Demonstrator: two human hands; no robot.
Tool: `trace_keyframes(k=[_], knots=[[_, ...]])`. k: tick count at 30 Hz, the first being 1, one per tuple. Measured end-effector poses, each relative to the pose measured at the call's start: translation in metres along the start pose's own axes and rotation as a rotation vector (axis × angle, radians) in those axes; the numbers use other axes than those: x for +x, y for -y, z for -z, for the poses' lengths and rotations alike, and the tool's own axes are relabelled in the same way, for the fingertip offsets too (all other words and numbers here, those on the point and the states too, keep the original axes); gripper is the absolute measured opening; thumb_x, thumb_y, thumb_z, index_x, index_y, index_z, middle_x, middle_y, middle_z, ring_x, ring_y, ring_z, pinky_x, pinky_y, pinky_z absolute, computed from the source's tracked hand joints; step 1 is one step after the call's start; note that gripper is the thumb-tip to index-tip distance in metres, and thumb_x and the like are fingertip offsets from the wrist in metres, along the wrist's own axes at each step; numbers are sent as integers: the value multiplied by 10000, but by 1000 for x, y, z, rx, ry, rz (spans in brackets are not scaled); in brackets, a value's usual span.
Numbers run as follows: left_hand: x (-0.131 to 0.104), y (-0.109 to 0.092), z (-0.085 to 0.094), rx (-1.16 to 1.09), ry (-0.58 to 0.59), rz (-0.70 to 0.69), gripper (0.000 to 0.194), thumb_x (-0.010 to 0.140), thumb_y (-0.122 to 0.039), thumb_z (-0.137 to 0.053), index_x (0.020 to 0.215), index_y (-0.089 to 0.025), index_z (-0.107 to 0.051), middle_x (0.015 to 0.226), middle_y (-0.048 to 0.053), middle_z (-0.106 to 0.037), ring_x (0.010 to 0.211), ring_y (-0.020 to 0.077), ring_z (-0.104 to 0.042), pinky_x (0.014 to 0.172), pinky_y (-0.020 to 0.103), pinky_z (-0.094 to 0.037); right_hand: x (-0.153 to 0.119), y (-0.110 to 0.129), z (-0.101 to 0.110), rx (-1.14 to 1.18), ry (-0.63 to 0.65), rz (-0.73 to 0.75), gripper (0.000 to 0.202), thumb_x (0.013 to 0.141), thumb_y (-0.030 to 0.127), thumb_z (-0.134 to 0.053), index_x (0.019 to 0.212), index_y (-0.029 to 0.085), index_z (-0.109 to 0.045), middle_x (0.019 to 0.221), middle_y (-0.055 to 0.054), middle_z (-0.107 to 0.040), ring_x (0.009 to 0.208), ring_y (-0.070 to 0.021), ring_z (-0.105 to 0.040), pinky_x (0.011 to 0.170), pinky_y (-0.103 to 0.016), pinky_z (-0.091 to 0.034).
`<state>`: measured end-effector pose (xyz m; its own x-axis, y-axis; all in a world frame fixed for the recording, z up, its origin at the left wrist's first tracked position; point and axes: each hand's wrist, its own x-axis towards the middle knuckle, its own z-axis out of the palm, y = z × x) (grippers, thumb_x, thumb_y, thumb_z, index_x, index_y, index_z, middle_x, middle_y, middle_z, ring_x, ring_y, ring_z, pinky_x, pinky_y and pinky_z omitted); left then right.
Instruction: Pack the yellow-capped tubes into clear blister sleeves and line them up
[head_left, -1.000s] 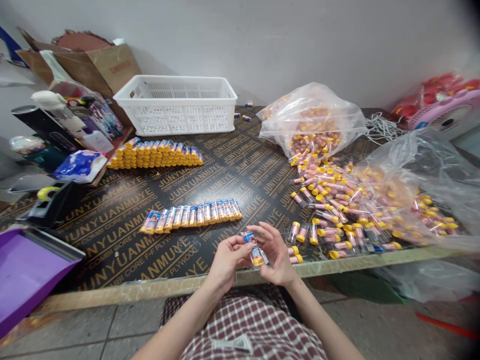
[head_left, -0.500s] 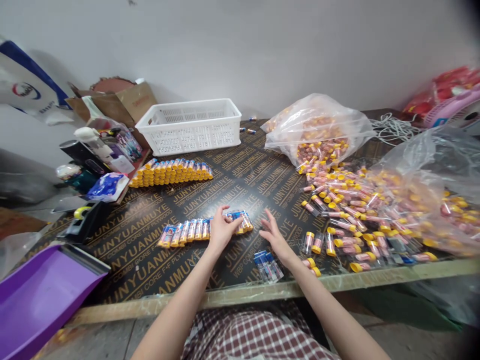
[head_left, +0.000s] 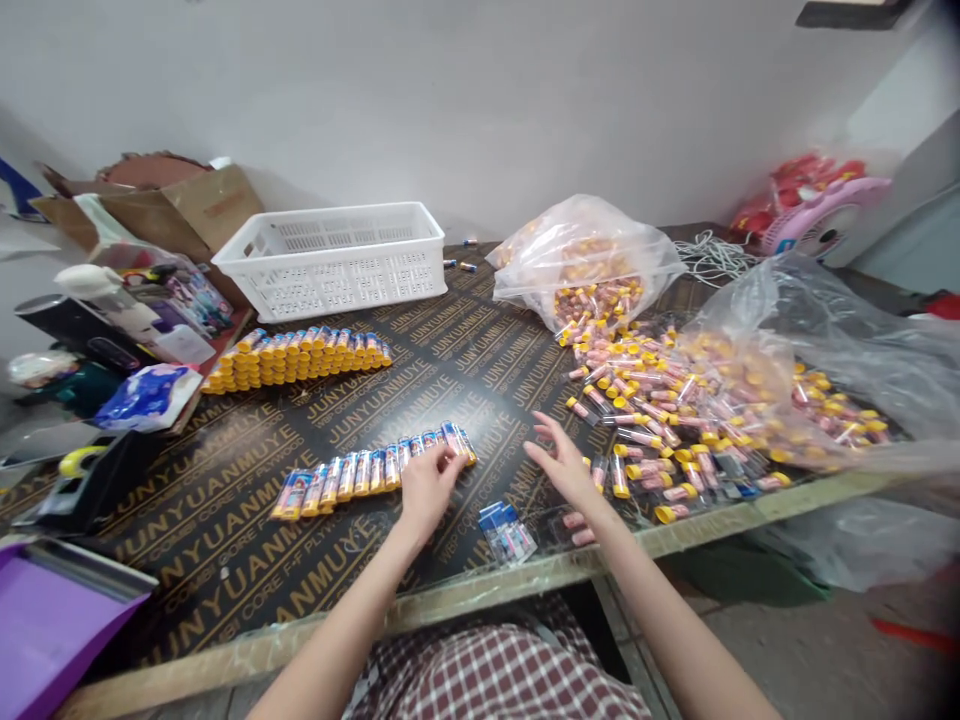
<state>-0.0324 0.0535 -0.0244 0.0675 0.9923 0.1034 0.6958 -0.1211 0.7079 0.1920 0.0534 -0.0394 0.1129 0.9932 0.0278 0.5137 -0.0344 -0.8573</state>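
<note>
A slanting row of small blue-labelled tubes with yellow caps (head_left: 349, 475) lies side by side on the dark printed board (head_left: 420, 390). At the row's right end my left hand (head_left: 431, 487) has its thumb and fingertips closed on a tube, whose lower part they hide. My right hand (head_left: 564, 462) hovers to the right of the row, fingers spread and holding nothing. Below it lies a small bunch of flat, clear pieces with blue tops (head_left: 507, 530). A loose heap of pink tubes with yellow caps (head_left: 652, 400) spreads beyond my right hand.
Stacked labelled tubes (head_left: 300, 358) sit at the back left, before a white plastic basket (head_left: 337, 270). A clear bag of tubes (head_left: 585, 250) slumps behind the heap. On the left are a tape dispenser (head_left: 82, 475) and purple dustpan (head_left: 60, 630); a pink fan (head_left: 825, 220) stands far right.
The whole view has swung to the right. My left hand's fingers have drawn together at the row's right end. My right hand stays open beside the row.
</note>
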Motion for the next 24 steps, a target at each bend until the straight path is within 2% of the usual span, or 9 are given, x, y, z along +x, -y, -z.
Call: trace_keyframes(k=[2,4,8,13,15,19,22,24], knots=[[-22,1,-13,-8,186,-12,216,753,-383,-598,687,-184,-653,641,7,-612,617,143,-540,598,234,-333,0,-12,25,-189,-101,10,514,777,376,-532,1255,196,-476,1150,-127,-554,1090,-292,-467,915,-453,-353],[-39,4,-27,12,284,5,143,682,-325,-668,648,-188,-648,671,11,-617,650,155,-540,603,240,-320,-3,-23,43,-366,-160,2,432,774,341,-535,1163,155,-553,1091,-159,-568,1092,-342,-432,921,-515,-294],[-52,8,-42,-25,247,65,98,662,-250,-673,604,-188,-624,651,12,-596,640,163,-524,605,251,-305,-13,-36,55,-605,-147,-11,319,736,332,-585,988,143,-630,957,-162,-621,1011,-376,-452,875,-565,-253],[-53,9,-41,-102,212,41,55,700,-205,-627,657,-210,-662,688,28,-641,682,184,-557,658,271,-324,-15,-39,45,-699,-56,24,229,703,308,-599,874,163,-647,825,-126,-658,904,-346,-509,799,-499,-309],[-54,10,-40,-115,199,57,40,692,-190,-630,689,-215,-661,672,19,-644,665,179,-560,654,269,-331,-11,-38,42,-696,-41,31,241,705,254,-564,911,158,-644,785,-114,-656,866,-322,-531,772,-461,-337],[-57,10,-39,-153,119,116,70,626,-185,-674,611,-191,-606,610,-3,-593,608,152,-523,607,253,-339,-10,-30,41,-623,-25,29,460,707,191,-494,1164,151,-528,738,-40,-628,730,-218,-564,692,-339,-415],[-54,8,-35,-461,101,240,169,593,-220,-696,570,-169,-536,591,-9,-559,585,132,-520,586,243,-385,-19,-14,41,-362,-22,55,508,748,222,-457,1253,184,-425,744,10,-594,603,-150,-547,596,-273,-449],[-51,6,-30,-779,119,406,235,600,-276,-698,602,-173,-486,545,-27,-533,540,123,-527,555,242,-423,-31,0,38,-113,-26,78,421,788,263,-459,1205,205,-465,718,17,-576,566,-141,-542,556,-269,-463]])
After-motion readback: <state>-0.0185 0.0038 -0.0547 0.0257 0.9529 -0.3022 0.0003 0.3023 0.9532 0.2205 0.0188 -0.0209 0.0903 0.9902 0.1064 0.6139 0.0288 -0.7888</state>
